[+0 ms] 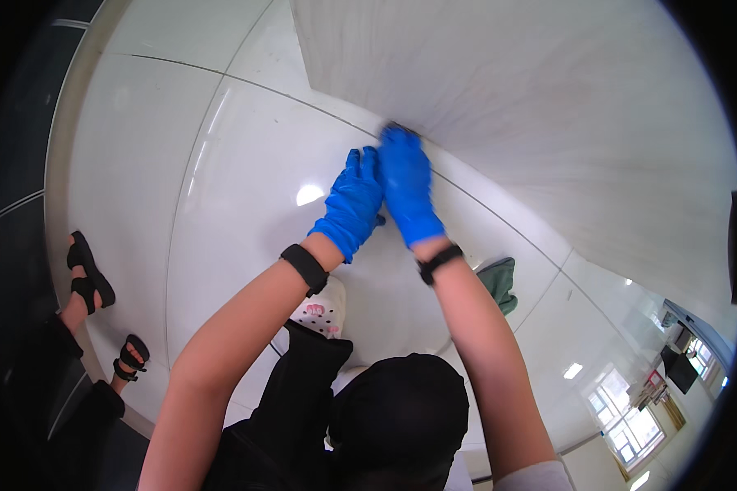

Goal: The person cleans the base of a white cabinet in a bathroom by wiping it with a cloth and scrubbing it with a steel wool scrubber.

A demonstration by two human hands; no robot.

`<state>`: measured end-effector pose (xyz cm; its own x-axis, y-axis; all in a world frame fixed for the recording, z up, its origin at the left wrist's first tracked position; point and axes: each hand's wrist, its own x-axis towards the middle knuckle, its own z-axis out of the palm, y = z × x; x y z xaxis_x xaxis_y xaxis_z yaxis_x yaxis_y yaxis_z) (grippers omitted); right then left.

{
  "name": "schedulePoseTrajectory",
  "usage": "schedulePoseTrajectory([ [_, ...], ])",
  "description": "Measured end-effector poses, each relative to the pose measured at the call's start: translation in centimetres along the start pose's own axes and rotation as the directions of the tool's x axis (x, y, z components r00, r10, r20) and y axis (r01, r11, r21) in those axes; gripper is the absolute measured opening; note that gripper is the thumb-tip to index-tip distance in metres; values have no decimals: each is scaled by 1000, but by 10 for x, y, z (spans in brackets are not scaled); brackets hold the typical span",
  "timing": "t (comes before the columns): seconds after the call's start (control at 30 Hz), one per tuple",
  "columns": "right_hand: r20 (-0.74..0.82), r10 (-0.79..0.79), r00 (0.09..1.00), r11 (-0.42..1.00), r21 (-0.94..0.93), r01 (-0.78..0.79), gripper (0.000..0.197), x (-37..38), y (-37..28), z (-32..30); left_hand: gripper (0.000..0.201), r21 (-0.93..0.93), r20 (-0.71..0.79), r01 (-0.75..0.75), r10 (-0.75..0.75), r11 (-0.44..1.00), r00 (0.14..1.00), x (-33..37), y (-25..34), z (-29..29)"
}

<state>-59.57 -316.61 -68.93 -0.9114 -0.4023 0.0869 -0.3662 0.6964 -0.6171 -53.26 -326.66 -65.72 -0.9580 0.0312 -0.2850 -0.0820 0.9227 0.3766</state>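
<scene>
From the head camera, both hands wore blue gloves and reached out together: the right hand (404,186) pressed its fingertips, held close together, against the lower corner of the pale wall panel (549,106), something dark just showing under them; what it was, I couldn't tell. The left hand (352,204) lay flat alongside, touching it, fingers together, over the glossy white floor tiles (237,164). Another person's sandalled feet (90,278) stood far left.

The person is wearing bright blue gloves on the left hand (352,203) and right hand (407,186), a black band on each wrist, bare forearms, a white short sleeve at the right shoulder, black trousers, and a white perforated clog with pink marks.
</scene>
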Motion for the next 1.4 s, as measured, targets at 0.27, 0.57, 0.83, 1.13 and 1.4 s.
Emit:
schedulePoseTrajectory([
  [0.27, -162, -190, 968, 927, -354, 123, 33, -26, 40, -29, 50, -110, -375, 79, -115, 991, 920, -26, -62, -37],
  [0.57, -1, 10, 1000, 992, -129, -10, 19, 30, -31, 3, 45, -172, -285, 141, -186, 975, 940, -43, -50, -39],
  [0.83, -209, 96, 973, 823, -533, -196, 29, -64, 81, -69, 45, -269, -350, 162, -253, 949, 902, -67, -81, -35],
  [1.13, -133, 38, 990, 994, 110, -23, 36, -77, -36, -27, 31, -443, -303, 76, -228, 893, 925, -65, -31, -40],
  [1.4, 127, -8, 992, 786, 613, -72, 67, -100, -69, -69, 28, -917, 338, 382, -286, 116, 897, -59, -26, -64],
])
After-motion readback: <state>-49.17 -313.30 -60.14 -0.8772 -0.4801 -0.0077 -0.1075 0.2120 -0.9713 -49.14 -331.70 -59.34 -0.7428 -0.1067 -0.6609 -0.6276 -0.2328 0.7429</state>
